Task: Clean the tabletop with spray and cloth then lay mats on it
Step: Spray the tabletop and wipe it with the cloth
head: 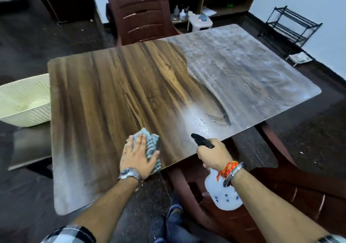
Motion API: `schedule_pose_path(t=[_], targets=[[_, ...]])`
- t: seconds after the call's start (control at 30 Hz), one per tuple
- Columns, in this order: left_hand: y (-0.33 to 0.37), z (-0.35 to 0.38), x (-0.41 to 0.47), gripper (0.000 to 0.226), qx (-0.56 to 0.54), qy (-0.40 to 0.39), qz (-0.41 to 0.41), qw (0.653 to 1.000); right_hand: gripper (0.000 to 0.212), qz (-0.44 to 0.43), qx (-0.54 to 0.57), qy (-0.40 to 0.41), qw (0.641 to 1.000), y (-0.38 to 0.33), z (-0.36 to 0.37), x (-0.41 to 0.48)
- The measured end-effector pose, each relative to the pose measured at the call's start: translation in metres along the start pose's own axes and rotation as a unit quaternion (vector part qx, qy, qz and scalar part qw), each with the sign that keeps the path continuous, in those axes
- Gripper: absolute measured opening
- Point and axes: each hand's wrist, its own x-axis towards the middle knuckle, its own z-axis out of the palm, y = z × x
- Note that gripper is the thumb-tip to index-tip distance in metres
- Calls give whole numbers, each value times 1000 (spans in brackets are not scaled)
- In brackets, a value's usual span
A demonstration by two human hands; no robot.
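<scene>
Left hand (pixel 137 156) is pressing flat on the cloth (pixel 152 145); right hand (pixel 213 153) is gripping the bottle (pixel 222 196), misting the bench (pixel 112 92) just right of the cloth

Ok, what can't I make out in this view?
Head view:
- Cloth: mostly hidden under the left hand.
- Spray bottle: neck hidden by the right hand; fill level unreadable.
- Shelf items: too small to identify.
- Basket: cut off by the left edge.
</scene>
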Motion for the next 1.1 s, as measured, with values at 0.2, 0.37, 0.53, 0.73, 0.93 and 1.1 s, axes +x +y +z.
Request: schedule_pose_path(t=[0.2,0.37,0.53,0.73,0.93,1.1], targets=[[-140,-11,-56,95,-64,63,-254,963,13,-87,8,-22,996,-32,68,-37],[-153,-11,-79,86,-104,56,-313,942,13,-83,26,-52,995,-43,104,-59],[-146,-1,-86,88,-97,69,-345,931,16,-25,15,-8,1000,-39,91,-64],[-81,5,-67,87,-94,56,-329,938,17,-7,15,47,999,-4,33,-50],[41,11,-32,85,-104,33,-245,963,13,4,18,68,997,20,-31,-38],[127,17,3,84,-90,23,-191,977,14,-25,14,73,997,49,-98,-24]])
